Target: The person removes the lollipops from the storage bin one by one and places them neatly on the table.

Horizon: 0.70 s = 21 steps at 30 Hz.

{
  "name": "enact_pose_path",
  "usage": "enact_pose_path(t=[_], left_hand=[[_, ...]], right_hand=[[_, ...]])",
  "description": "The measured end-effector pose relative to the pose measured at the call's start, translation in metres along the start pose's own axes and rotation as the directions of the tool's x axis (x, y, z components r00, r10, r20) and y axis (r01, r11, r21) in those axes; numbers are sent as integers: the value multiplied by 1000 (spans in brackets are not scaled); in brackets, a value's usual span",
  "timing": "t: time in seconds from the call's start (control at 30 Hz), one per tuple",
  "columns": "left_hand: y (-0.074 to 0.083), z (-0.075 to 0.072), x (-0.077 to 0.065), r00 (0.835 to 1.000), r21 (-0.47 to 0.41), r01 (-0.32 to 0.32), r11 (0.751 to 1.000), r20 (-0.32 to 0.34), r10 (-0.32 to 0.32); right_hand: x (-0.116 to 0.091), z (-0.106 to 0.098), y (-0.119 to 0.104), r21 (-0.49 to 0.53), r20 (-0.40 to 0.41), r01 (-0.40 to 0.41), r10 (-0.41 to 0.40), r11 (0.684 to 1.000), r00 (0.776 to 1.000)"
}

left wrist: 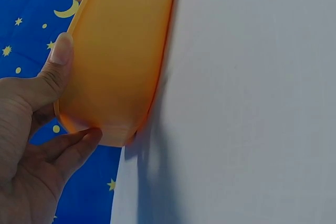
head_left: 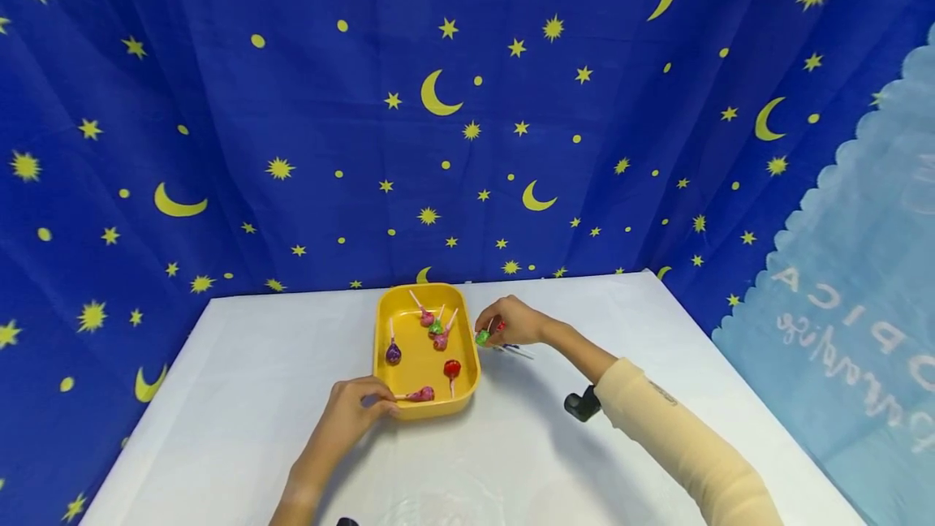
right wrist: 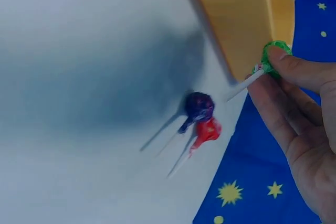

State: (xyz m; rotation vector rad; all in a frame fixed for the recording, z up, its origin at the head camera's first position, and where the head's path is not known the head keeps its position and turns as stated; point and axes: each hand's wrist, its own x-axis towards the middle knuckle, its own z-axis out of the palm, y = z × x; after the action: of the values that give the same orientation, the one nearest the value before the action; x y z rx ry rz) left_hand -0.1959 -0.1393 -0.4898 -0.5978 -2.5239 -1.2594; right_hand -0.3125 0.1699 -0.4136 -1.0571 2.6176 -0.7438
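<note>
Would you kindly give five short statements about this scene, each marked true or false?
1. The left hand grips the yellow tray. True.
2. The right hand pinches a green lollipop. True.
3. A purple lollipop and a red lollipop lie on the white table. True.
4. The tray holds only green lollipops. False: pink lollipops lie inside too.
5. The curtain behind the table is plain red. False: it is blue, patterned in yellow.

Blue curtain (head_left: 343, 136), yellow moons (head_left: 429, 97), stars (head_left: 471, 131) and dots (head_left: 478, 80); hangs beyond the fingers (right wrist: 272, 109). White surface (head_left: 270, 380) underneath them. Pale blue cloth (head_left: 869, 226), scalloped edge, reversed white lettering (head_left: 887, 336); well apart, to the right of the fingers.
</note>
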Motion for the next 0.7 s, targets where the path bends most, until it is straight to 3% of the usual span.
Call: enact_pose_path(t=[0.7], left_hand=[[1,-2,0,1000,-7,-10,1000,12,10]], right_hand=[[-21,25,30,-27,114,-38,41,999,993]])
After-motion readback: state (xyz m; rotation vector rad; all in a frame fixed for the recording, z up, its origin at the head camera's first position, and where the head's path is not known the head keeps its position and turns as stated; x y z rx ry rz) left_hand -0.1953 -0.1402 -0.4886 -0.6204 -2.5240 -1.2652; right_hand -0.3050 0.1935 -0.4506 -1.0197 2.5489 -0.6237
